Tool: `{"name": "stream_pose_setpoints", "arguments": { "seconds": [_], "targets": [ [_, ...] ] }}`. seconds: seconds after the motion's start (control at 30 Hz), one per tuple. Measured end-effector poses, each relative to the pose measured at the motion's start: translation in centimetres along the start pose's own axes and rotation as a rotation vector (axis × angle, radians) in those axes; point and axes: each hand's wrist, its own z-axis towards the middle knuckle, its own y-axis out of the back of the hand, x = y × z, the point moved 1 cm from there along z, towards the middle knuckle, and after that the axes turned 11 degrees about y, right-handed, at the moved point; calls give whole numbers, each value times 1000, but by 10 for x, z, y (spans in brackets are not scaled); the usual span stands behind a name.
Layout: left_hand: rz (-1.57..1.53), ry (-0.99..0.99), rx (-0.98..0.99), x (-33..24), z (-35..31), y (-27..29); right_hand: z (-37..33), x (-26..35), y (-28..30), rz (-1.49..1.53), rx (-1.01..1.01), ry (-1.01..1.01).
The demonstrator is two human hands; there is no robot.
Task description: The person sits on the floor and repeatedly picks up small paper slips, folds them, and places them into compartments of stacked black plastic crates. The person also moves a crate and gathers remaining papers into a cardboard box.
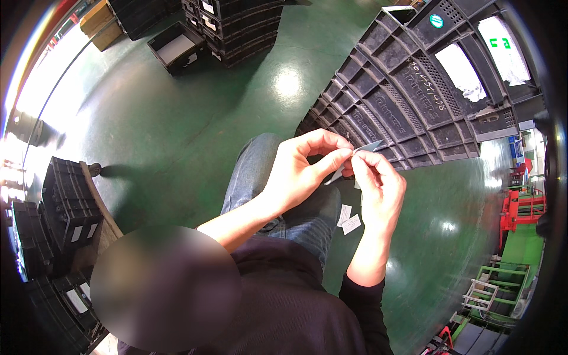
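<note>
My left hand (300, 171) and my right hand (380, 186) meet above my knees, fingertips almost touching. Both are closed in a pinch on a thin, pale grey strip (370, 146), perhaps paper or film. One pointed end of it sticks out beyond the right fingers, and another part shows below the left fingers; the middle is covered by my fingertips. Just past my hands stands a stack of black plastic crates (408, 89) with ribbed sides and torn white labels (461, 70).
White paper slips (350, 223) lie on the green floor (177, 136) by my leg. More black crates (236, 29) are stacked at the far side, with a single open crate (176, 46) beside them. Other crates (71, 204) stand at left. Red and green metal frames (503, 284) are at right.
</note>
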Motion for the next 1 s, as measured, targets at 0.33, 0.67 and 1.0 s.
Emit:
{"name": "stream_pose_setpoints", "arguments": {
  "seconds": [0.33,0.67,1.0],
  "targets": [
    [732,-477,-140,-9,-3,0,-2,0,-2,-106,-35,121],
    [829,-578,-144,-7,-6,-1,-7,4,0,-122,-43,137],
    [791,-607,-122,-5,-7,-2,-8,4,2,-68,-44,135]
  ]
}}
